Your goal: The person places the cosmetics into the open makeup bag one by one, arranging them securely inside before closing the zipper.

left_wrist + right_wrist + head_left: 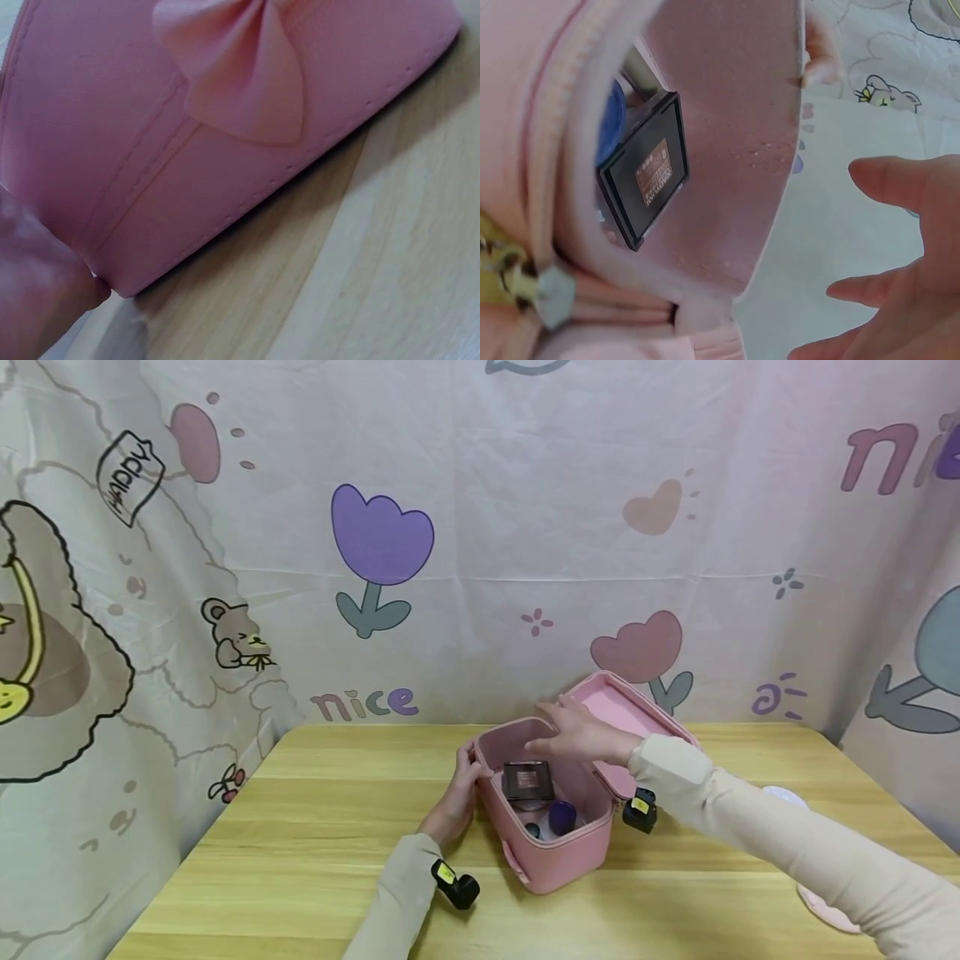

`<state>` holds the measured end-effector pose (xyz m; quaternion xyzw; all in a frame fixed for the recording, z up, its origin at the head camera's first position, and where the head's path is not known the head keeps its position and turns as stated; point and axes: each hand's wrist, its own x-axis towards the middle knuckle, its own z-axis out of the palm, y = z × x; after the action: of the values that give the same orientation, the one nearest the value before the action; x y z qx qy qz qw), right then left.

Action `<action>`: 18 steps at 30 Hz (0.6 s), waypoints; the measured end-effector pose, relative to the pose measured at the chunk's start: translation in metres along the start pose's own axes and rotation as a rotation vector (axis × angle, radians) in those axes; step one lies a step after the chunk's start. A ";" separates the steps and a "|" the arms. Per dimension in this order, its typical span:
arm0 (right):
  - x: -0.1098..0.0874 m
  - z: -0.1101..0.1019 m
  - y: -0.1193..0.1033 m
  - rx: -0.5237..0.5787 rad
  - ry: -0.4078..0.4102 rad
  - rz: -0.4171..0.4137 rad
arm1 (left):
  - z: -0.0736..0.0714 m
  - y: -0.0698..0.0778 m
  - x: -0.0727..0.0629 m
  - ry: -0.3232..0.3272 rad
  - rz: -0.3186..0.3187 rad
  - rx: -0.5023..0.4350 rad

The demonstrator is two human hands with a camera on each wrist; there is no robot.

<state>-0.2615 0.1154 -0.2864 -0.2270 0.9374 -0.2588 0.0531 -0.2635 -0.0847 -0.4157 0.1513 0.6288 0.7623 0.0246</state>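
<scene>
A pink cosmetic case stands on the table with its lid folded back to the right. My left hand grips the case's left wall, its fingertips hooked over the rim in the right wrist view. A pink bow decorates that outer wall. Over the case's far end hovers my right hand, fingers spread and holding nothing. Inside lie a flat black square compact, a purple-blue round-topped item and a small dark item, too small to identify.
On the right, my sleeve partly covers a white rounded item and a pale pink flat item. A printed cloth hangs behind the wooden table. Small black cameras sit on both wrists.
</scene>
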 end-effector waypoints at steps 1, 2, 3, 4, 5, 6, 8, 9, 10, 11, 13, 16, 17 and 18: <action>0.000 -0.001 0.000 -0.003 0.002 -0.003 | 0.000 0.000 0.000 0.003 0.003 0.000; -0.001 -0.002 0.001 -0.003 0.003 -0.004 | -0.001 -0.001 0.001 0.006 0.007 0.002; -0.001 -0.004 0.001 0.001 0.003 -0.006 | -0.001 -0.001 0.001 0.008 0.012 0.004; -0.002 -0.005 0.001 0.006 0.004 -0.009 | -0.001 0.000 0.001 0.007 0.012 0.004; -0.003 -0.007 0.001 0.008 0.006 -0.013 | -0.001 0.000 0.001 0.007 0.011 0.003; -0.004 -0.009 0.001 0.010 0.005 -0.015 | -0.001 0.000 0.001 0.007 0.012 0.006; -0.007 -0.013 0.001 0.025 0.001 -0.013 | -0.001 0.000 0.001 0.004 0.011 0.011; -0.009 -0.016 0.000 0.033 -0.001 -0.013 | -0.001 0.000 0.002 0.003 0.009 0.012; -0.011 -0.018 0.000 0.032 0.002 -0.019 | -0.001 0.001 0.002 0.000 0.008 0.013; -0.013 -0.021 0.000 0.037 0.005 -0.025 | -0.002 0.001 0.002 -0.002 0.008 0.017; -0.018 -0.026 -0.001 0.048 0.016 -0.044 | -0.002 0.001 0.002 -0.003 0.006 0.014; -0.026 -0.034 0.000 0.035 0.057 -0.077 | -0.002 0.001 0.001 -0.006 0.010 0.011; -0.030 -0.036 0.001 0.036 0.074 -0.079 | -0.001 0.000 0.001 -0.008 0.010 0.009; -0.033 -0.037 0.002 0.032 0.092 -0.085 | -0.001 0.000 0.000 -0.010 0.007 0.007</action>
<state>-0.2406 0.1493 -0.2559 -0.2536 0.9241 -0.2857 0.0023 -0.2642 -0.0856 -0.4156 0.1575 0.6308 0.7594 0.0247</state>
